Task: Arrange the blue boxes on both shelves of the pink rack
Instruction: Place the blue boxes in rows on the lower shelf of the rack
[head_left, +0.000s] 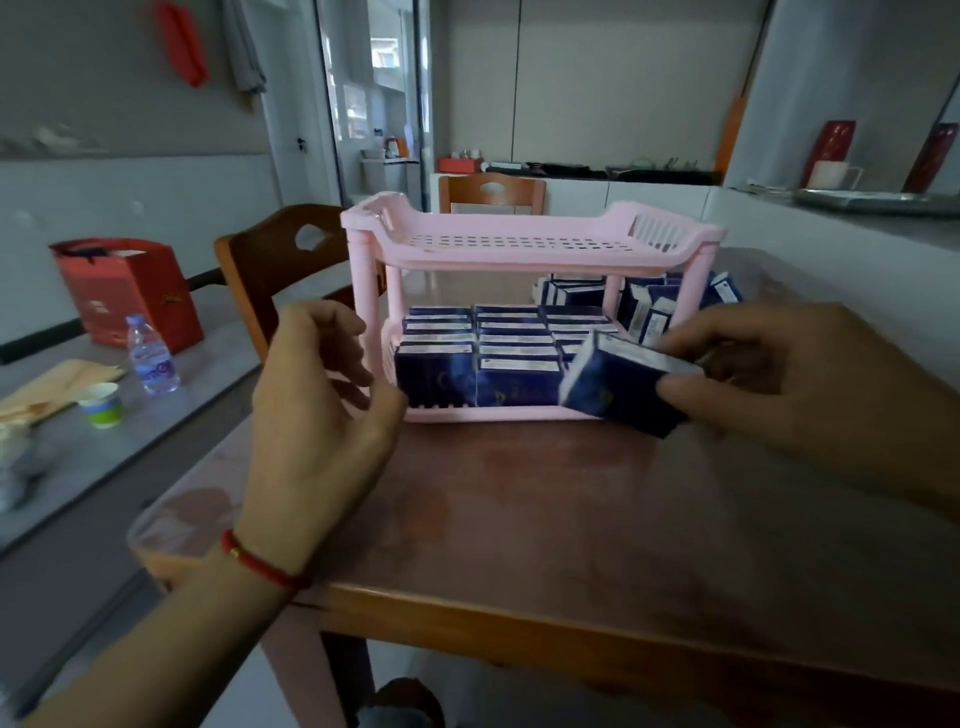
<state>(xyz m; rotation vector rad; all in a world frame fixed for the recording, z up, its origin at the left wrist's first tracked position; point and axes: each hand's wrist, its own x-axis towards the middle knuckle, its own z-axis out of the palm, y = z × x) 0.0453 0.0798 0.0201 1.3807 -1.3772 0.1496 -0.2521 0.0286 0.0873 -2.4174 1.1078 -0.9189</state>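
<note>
A pink two-shelf rack (524, 255) stands on the wooden table (571, 519). Its lower shelf holds several blue boxes (498, 348) standing in rows; its top shelf holds nothing. My right hand (795, 384) grips one blue box (618, 387), tilted, at the front right corner of the lower shelf. My left hand (317, 415) hovers with fingers apart beside the rack's left post, holding nothing. A loose pile of more blue boxes (665, 301) lies on the table behind the rack at the right.
A wooden chair (280, 270) stands left of the rack, another behind it. On a grey table at the left are a red gift bag (124, 291), a water bottle (150, 353) and a paper cup (101, 404). A counter runs along the right.
</note>
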